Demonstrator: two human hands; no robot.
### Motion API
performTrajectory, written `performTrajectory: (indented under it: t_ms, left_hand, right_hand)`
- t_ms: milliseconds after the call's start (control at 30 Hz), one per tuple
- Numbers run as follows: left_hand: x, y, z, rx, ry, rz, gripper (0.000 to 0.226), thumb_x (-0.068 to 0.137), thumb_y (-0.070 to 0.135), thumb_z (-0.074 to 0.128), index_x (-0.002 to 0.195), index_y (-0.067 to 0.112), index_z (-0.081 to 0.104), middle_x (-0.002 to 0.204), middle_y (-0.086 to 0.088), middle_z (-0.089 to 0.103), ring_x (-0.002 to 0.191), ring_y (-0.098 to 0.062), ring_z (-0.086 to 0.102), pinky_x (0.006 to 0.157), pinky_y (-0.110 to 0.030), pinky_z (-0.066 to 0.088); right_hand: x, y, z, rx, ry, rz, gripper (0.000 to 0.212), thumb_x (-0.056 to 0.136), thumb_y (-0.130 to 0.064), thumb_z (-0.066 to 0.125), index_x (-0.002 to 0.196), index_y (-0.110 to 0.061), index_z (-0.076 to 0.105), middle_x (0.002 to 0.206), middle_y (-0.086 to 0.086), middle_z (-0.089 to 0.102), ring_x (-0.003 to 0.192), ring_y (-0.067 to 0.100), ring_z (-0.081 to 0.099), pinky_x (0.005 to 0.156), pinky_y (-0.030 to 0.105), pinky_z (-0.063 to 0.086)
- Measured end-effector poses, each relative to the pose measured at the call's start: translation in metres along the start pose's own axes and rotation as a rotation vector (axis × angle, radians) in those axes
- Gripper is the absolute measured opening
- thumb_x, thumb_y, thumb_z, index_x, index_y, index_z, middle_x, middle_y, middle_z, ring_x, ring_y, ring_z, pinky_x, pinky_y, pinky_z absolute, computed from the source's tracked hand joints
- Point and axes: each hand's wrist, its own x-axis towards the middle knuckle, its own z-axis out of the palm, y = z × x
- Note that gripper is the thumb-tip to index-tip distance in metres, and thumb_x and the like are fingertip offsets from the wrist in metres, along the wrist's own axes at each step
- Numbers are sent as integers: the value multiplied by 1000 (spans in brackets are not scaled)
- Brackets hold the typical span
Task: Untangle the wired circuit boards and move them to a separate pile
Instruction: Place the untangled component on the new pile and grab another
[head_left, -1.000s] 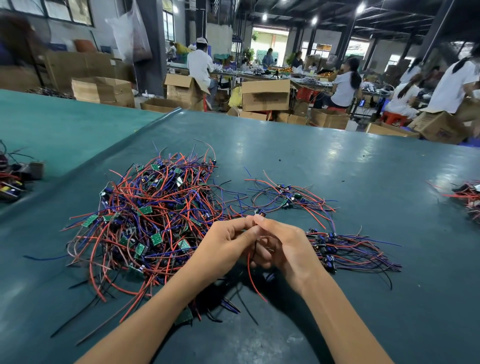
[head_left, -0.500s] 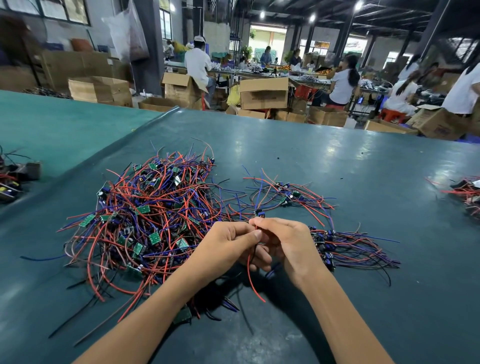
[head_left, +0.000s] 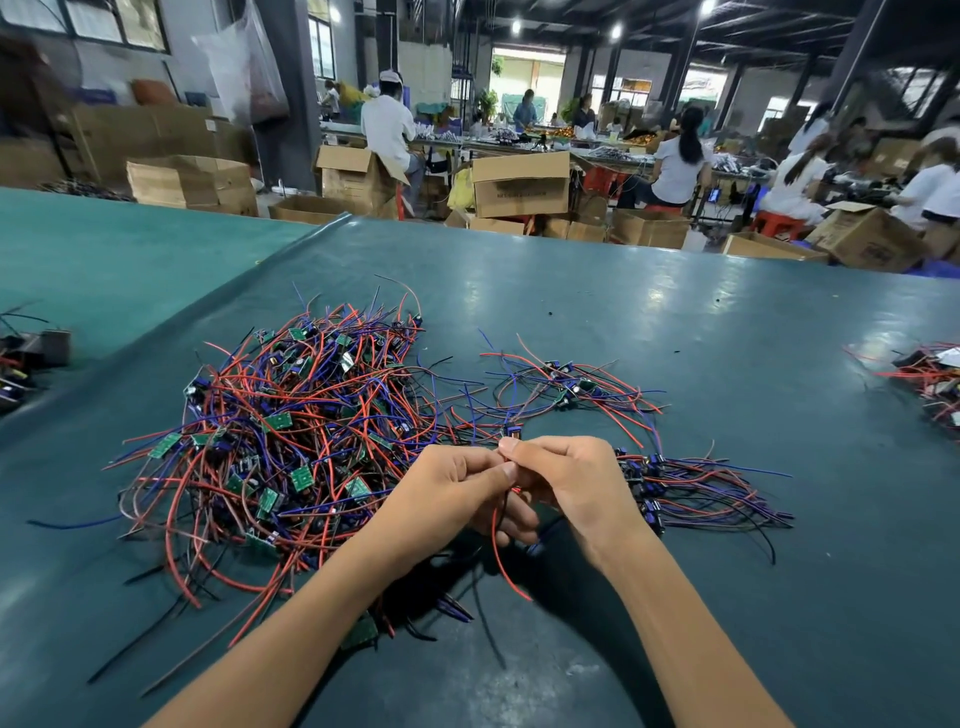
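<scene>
A big tangled heap (head_left: 291, 441) of green boards with red and blue wires lies left of a smaller sorted pile (head_left: 696, 488).

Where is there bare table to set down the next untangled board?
Bare mat lies beyond the small loose cluster toward the far edge, and between the neat bundle and the right-edge pile. Crowded: the big tangle beside the left hand.

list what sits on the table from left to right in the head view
dark parts → big tangled pile → left hand → right hand, both pinching a red wire → sorted bundle → wire heap at right edge
</scene>
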Motion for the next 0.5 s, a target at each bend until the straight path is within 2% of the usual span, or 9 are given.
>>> performTrajectory:
  t_ms: [100, 267, 400, 500]
  left_hand:
    - [0, 2, -2, -56, -50, -54, 35, 105, 16, 49, 110, -17, 58, 84, -19, 74, 71, -28, 75, 60, -27, 57]
    - [-1, 3, 0, -160, -117, -123, 22, 99, 18, 57, 104, -3, 65, 88, -20, 75, 68, -23, 75, 58, -28, 57]
    - [-1, 3, 3, -134, -162, -142, 21, 99, 19, 59, 101, -2, 65, 90, -22, 74, 72, -26, 75, 61, -30, 59]
    - [-4, 1, 8, -49, -251, -137, 20, 103, 16, 55, 100, -1, 64, 91, -22, 74, 76, -29, 76, 66, -33, 61]
  right_hand:
    - [1, 1, 2, -88, 61, -59, 25, 87, -18, 74, 65, -7, 75, 55, 6, 60, 52, 14, 48, 52, 24, 42]
    - [4, -2, -5, -42, 130, -109, 26, 90, -12, 71, 67, 0, 74, 61, 8, 69, 45, 11, 54, 44, 18, 44]
    - [6, 2, -10, -74, 186, -122, 26, 91, -15, 70, 67, -6, 76, 67, 10, 73, 51, 12, 57, 46, 19, 44]
    - [12, 3, -20, 16, 261, -120, 24, 90, -11, 70, 67, -6, 75, 70, 14, 74, 52, 12, 57, 47, 21, 43]
